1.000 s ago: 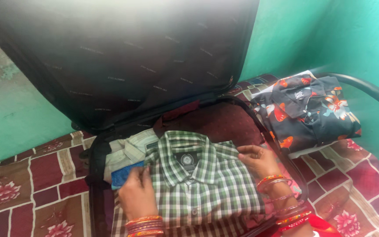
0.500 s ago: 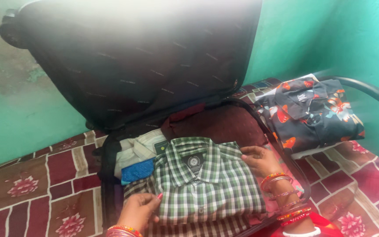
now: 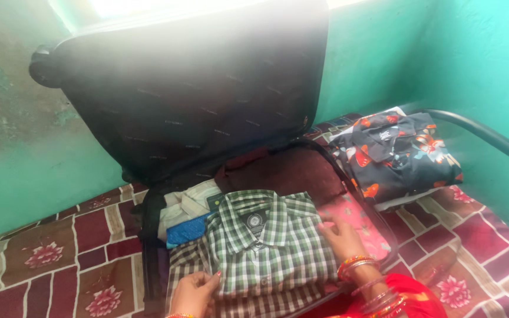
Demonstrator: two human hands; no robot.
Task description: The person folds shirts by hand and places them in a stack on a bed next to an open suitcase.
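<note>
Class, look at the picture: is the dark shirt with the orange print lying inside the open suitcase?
No. The dark orange-print shirt lies on the patterned bedspread to the right of the suitcase, outside its rim.

Teal-green walls (image 3: 443, 53) are enclosing the corner, the left stretch showing stained, worn patches. Bright daylight is pouring in from a window (image 3: 148, 6) at the top, washing out the view below it. Beneath the walls, a bedspread (image 3: 48, 265) in maroon and cream squares with pink flowers is covering the bed. A dark metal rail (image 3: 490, 138) is curving along the bedspread's right edge, close to the wall.
</note>
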